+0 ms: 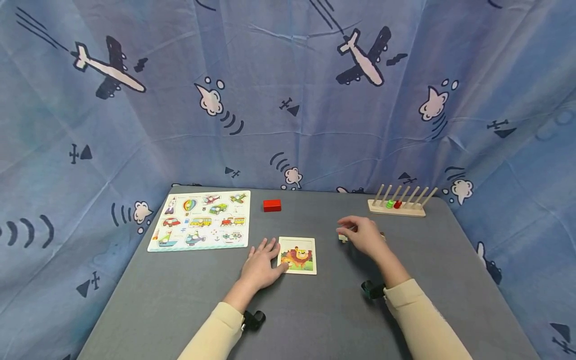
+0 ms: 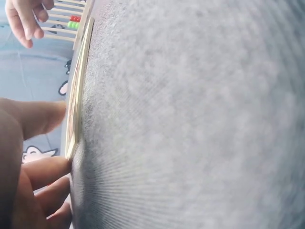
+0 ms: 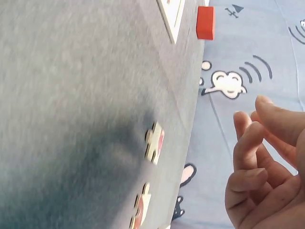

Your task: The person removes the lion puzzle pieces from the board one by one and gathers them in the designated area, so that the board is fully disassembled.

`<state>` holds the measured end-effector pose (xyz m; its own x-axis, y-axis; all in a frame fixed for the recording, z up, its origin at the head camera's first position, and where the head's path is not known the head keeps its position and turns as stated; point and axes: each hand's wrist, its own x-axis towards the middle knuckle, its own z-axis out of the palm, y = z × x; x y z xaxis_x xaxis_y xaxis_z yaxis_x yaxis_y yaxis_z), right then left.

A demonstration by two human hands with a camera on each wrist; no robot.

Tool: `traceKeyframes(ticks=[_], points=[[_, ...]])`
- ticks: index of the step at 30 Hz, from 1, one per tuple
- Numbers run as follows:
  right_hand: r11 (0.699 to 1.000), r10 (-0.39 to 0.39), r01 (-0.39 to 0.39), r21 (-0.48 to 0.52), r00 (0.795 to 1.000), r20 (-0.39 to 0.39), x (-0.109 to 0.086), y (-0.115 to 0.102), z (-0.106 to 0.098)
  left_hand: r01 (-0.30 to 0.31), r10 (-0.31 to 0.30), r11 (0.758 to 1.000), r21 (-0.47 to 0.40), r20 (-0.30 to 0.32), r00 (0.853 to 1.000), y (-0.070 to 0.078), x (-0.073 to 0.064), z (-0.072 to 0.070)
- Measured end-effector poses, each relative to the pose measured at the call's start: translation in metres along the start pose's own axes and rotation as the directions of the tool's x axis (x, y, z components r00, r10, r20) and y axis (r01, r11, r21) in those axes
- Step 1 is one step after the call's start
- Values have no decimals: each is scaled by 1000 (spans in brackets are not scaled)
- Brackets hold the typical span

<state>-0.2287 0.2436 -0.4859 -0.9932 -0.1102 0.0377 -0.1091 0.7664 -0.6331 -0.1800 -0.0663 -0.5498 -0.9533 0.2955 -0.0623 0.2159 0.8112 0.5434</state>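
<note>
A lion jigsaw puzzle (image 1: pixel 299 256) in a pale wooden frame lies flat near the table's middle. My left hand (image 1: pixel 260 267) is at its left side, fingers spread; the thumb reaches over the lower left corner and the index fingertip is by the frame's edge. My right hand (image 1: pixel 362 234) hovers over the table to the right, fingers loosely bent, nothing between thumb and fingertips. Below it in the right wrist view lie a puzzle piece (image 3: pixel 155 143) and another piece (image 3: pixel 140 208), apart from each other. In the head view the hand partly hides them.
A white board with vehicle pictures (image 1: pixel 200 221) lies at the back left. A red block (image 1: pixel 272 205) sits behind the puzzle. At the back right stands a wooden peg rack (image 1: pixel 396 208) with green and red beads. A patterned blue curtain (image 1: pixel 270 100) hangs behind the grey table (image 1: pixel 153 305).
</note>
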Motion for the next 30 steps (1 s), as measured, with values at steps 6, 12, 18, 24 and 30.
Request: traceKeyframes(ticks=[6,12,18,24,30], points=[[1000,-16,16,25,1000,15,0,-12,10,6,-6,1000,14,-3,1000,2,1,-1],[998,-32,30,49,999,37,-1,-23,21,11,-11,1000,9,-3,1000,4,-1,-2],[995,-42,37,87,998,56,-4,-34,33,18,-18,1000,-1,-3,1000,4,-1,-1],[993,-64,57,102,995,73,-3,-44,47,26,-26,1000,0,-1,1000,3,0,0],[990,-75,63,124,993,95,-1,-53,62,20,-20,1000,4,-13,1000,4,-1,0]])
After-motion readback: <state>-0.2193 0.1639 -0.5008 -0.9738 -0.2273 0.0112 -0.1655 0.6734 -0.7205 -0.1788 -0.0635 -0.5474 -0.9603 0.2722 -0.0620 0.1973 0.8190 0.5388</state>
